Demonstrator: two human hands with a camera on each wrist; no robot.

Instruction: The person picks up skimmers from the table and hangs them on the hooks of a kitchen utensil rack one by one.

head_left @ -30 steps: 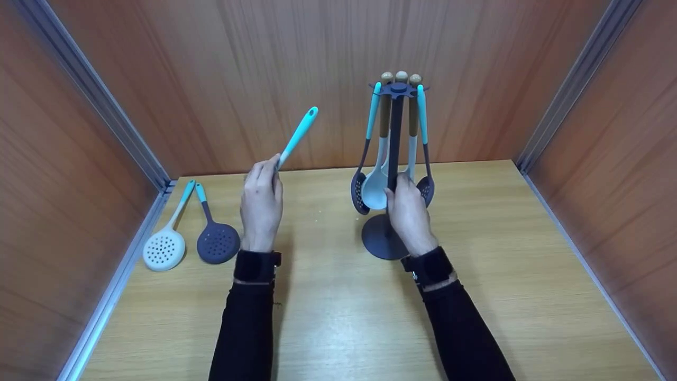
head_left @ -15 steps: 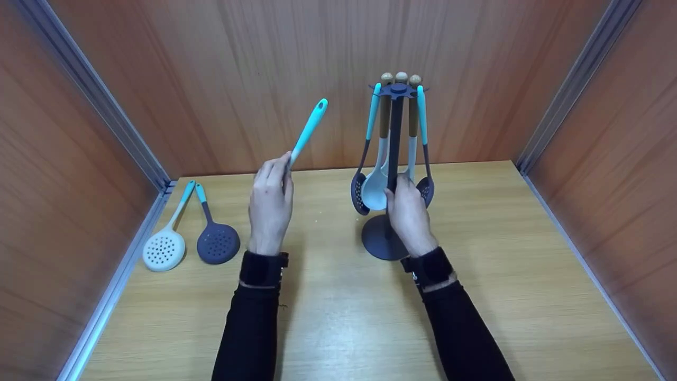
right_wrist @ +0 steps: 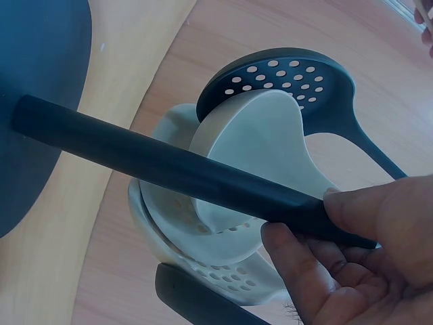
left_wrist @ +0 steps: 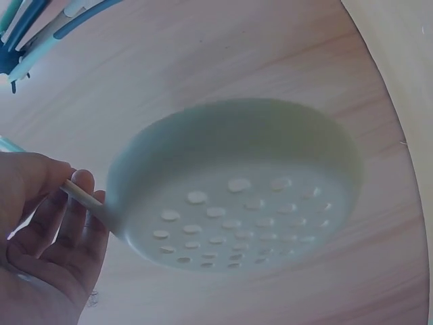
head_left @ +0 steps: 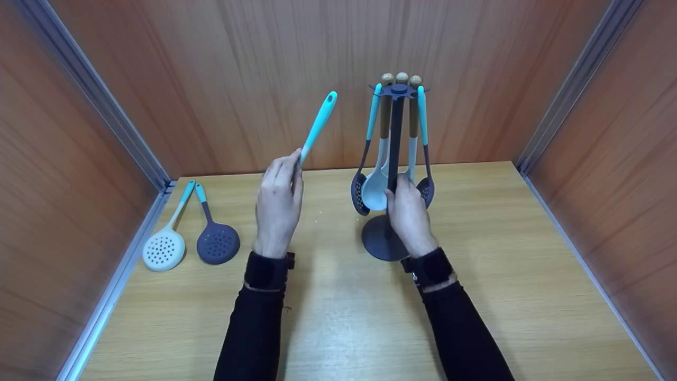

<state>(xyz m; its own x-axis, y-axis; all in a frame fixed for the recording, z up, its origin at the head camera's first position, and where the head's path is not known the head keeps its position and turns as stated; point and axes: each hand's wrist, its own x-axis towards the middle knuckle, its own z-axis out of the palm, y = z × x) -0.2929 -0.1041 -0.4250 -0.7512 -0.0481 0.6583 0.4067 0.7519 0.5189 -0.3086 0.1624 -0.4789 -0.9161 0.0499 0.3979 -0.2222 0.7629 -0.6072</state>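
Note:
My left hand (head_left: pixel 278 198) pinches the neck of a white skimmer between thumb and fingers, and its turquoise handle (head_left: pixel 319 124) slants up to the right. Its round perforated head (left_wrist: pixel 237 196) fills the middle of the left wrist view; from the head camera my hand hides it. With my right hand (head_left: pixel 411 216) I grip the dark post (right_wrist: pixel 169 166) of a utensil stand, whose round base (head_left: pixel 383 241) is on the table. Around the post hang a pale ladle (head_left: pixel 374 190), dark skimmers (right_wrist: pixel 298 74) with turquoise handles, and pale utensils with wooden handles, partly hidden.
Two more skimmers lie at the table's left side, a white one (head_left: pixel 164 250) and a dark one (head_left: pixel 218 244), both with turquoise handles. Wooden panels rise behind the table (head_left: pixel 338 317) and along both sides.
My left hand has moved to the right, bringing the white skimmer closer to the stand, its handle end now higher in view. The right hand and the stand have stayed in place.

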